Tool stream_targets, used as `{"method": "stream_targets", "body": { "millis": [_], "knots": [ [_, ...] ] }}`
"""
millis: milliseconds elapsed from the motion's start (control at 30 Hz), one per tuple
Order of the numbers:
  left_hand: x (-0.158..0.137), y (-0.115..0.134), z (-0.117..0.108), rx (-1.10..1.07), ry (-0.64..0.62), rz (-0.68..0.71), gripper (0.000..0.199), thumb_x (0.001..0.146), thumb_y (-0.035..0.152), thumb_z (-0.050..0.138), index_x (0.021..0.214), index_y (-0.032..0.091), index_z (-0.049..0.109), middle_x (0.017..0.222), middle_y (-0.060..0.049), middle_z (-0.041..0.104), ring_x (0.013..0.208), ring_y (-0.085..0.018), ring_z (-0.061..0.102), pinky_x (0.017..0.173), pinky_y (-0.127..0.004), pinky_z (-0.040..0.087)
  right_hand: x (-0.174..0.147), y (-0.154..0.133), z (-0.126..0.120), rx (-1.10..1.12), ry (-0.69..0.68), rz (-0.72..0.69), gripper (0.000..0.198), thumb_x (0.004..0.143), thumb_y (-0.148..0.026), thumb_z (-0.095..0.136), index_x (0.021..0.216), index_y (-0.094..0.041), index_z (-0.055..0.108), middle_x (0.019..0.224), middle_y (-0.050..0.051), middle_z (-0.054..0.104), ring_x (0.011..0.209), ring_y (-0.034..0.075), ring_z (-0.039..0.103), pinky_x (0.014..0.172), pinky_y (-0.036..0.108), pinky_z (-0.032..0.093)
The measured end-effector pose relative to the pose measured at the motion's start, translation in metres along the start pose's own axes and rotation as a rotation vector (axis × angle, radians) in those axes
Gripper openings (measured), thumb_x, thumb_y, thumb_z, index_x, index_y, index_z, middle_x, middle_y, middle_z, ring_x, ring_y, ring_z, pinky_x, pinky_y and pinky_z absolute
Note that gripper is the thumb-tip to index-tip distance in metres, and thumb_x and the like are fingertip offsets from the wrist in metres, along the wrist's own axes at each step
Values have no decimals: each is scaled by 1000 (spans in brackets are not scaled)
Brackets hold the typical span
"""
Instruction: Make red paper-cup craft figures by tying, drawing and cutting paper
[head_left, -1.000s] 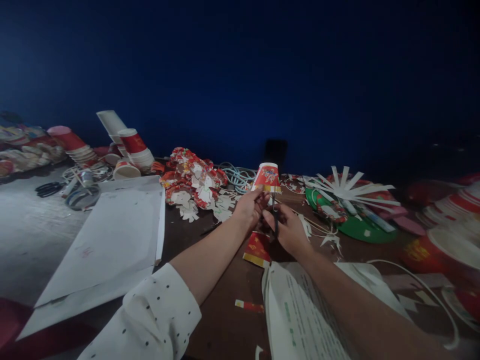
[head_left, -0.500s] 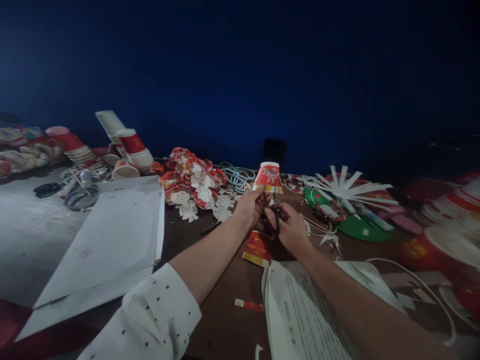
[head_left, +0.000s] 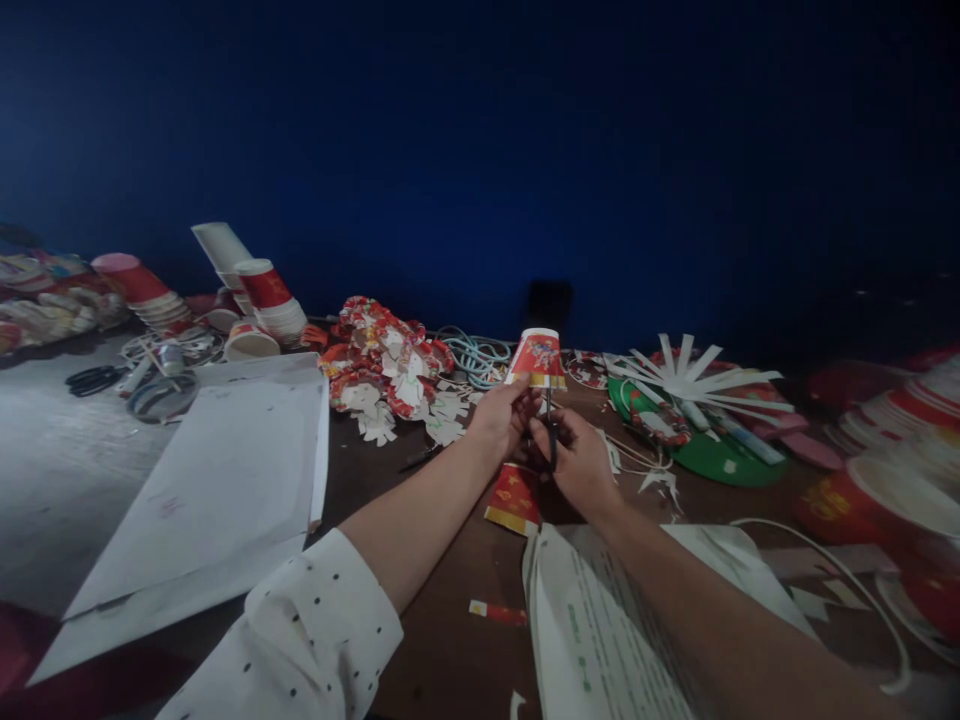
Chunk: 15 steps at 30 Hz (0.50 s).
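My left hand (head_left: 501, 418) grips a red paper cup (head_left: 537, 355) by its lower edge, the white base turned up and gold trim at the bottom. In my right hand (head_left: 579, 455) is a pair of dark scissors (head_left: 553, 432), its blades pointing up at the cup's edge. Both hands are close together above the brown table. Just under them lies a red and gold cut piece of paper cup (head_left: 514, 497). A small red strip (head_left: 498, 612) rests on the table nearer to me. The fingertips are partly hidden behind the cup and scissors.
A white box lid (head_left: 225, 480) lies at the left, with stacked paper cups (head_left: 271, 295) behind it. Red and white paper scraps (head_left: 394, 355) are heaped at the back. Right of my hands are a fringed white paper piece (head_left: 686, 378), a green disc (head_left: 724, 465) and printed sheets (head_left: 592, 620).
My hands, the cup and the scissors keep nearly the same place. The cup sits very slightly lower in view; nothing has been let go or picked up.
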<state>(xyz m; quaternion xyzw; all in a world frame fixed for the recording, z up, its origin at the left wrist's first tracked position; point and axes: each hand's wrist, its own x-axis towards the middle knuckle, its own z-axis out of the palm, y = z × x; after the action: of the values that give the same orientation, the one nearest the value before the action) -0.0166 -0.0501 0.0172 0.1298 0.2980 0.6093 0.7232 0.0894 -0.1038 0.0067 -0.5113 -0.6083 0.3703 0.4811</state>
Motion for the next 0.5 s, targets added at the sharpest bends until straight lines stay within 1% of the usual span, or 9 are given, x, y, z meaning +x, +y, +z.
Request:
{"method": "stream_targets", "body": {
  "millis": [133,233,333,400,500],
  "knots": [
    [0,-4,-2,52,-41,-15,19,75,22,70,66,12,55,51,1,57,41,-7,52,42,-17,42,1,-1,0,-20,51,27,34,72,-52,65,83,-20,63,67,2,65,59,16,57,53,26,43],
    [-3,-7,-1,79,-55,-22,26,73,28,71,64,14,52,47,2,54,39,-8,51,43,-18,42,3,-1,0,41,75,41,39,70,-55,67,85,-19,64,69,2,66,59,16,57,53,26,44],
    [-7,-9,0,144,-118,-49,31,71,37,72,63,15,51,42,3,50,33,-9,46,41,-21,40,4,0,0,112,94,65,43,68,-56,68,90,-19,64,67,2,66,56,16,57,51,26,44],
    [-8,-10,0,190,-143,-56,34,72,42,70,62,15,51,38,3,48,31,-10,44,39,-22,39,5,-1,0,119,111,70,44,67,-56,69,92,-19,65,67,2,67,56,16,57,51,26,44],
    [-9,-10,0,229,-154,-62,37,73,45,68,60,16,49,36,1,47,31,-11,45,39,-23,38,5,-2,0,123,117,71,45,68,-55,69,92,-18,65,70,3,68,59,16,58,52,25,45]
  ]
}}
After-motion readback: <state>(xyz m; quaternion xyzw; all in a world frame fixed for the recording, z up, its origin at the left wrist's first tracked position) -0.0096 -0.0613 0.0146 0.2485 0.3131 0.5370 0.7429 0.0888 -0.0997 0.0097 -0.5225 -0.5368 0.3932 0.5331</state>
